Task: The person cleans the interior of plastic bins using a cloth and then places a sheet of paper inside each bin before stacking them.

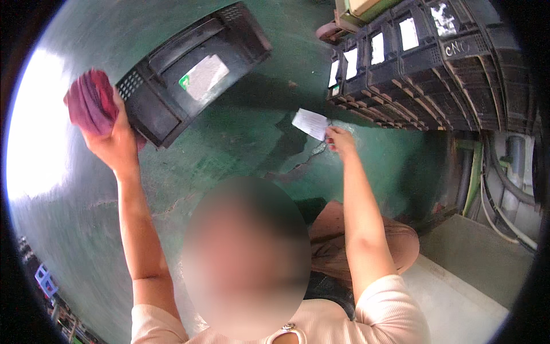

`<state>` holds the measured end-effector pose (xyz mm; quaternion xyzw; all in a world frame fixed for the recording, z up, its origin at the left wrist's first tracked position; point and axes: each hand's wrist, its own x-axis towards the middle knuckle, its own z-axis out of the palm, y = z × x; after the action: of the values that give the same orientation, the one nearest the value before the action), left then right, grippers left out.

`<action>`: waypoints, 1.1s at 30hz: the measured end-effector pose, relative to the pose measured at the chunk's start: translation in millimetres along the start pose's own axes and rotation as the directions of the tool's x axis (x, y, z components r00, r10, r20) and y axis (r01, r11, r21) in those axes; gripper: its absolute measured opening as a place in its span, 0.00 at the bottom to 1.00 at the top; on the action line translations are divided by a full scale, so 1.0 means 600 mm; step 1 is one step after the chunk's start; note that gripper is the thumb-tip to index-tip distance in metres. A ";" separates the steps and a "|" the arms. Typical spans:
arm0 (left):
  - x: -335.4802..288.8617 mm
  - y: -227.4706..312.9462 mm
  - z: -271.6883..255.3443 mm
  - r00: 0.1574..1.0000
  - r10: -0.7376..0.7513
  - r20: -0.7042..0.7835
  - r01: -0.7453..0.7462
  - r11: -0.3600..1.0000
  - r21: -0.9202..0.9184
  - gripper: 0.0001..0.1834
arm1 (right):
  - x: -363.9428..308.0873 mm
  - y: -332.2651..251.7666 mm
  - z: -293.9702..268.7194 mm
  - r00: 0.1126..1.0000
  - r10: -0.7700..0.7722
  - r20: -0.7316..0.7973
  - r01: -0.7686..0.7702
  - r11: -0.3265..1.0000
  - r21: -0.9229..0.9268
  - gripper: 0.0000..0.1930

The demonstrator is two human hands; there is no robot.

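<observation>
A folded maroon cloth (94, 106) is bunched in my raised left hand (114, 143), whose fingers are wrapped around it. Directly beside that hand, a black plastic crate (157, 106) sits at a slant on the green floor. On the crate's upward side is a torn whitish label (206, 77) with a green corner. My right hand (342, 141) pinches a small white sheet of paper (310, 123) by one edge, held over the floor. No contact shows between the sheet and the crate.
Stacked black crates (412, 80) with white labels stand at the upper right, beside a wheeled cart (338, 28). Pipes and cables (510, 172) run along the right wall. A pale flat surface (452, 292) lies at lower right. The green floor (240, 149) has cracks and dark patches.
</observation>
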<state>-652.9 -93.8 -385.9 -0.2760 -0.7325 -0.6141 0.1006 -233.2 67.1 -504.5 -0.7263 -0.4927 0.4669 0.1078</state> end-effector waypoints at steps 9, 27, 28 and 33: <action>-0.183 -0.118 -0.088 0.743 0.296 0.600 -0.292 0.950 -0.106 0.15 | 0.040 0.061 0.020 0.984 0.108 0.140 -0.136 0.967 0.214 0.14; -0.253 -0.182 -0.236 0.627 -0.109 0.771 0.023 0.992 0.122 0.24 | -0.086 -0.264 0.490 0.815 -0.363 0.452 0.578 0.448 -0.682 0.16; -0.249 -0.175 -0.244 0.654 -0.156 0.741 0.070 0.987 0.146 0.24 | -0.062 -0.254 0.511 0.871 -0.302 0.387 0.487 0.442 -0.753 0.17; -0.239 -0.178 -0.320 0.687 -0.351 0.636 0.168 0.928 0.331 0.22 | -0.022 -0.224 0.571 0.934 -0.243 0.261 0.349 0.469 -0.811 0.22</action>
<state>-627.5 -327.6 -502.7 -0.3606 -0.8194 -0.3805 -0.2319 -585.7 18.5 -599.5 -0.5629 -0.7796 0.1812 -0.2062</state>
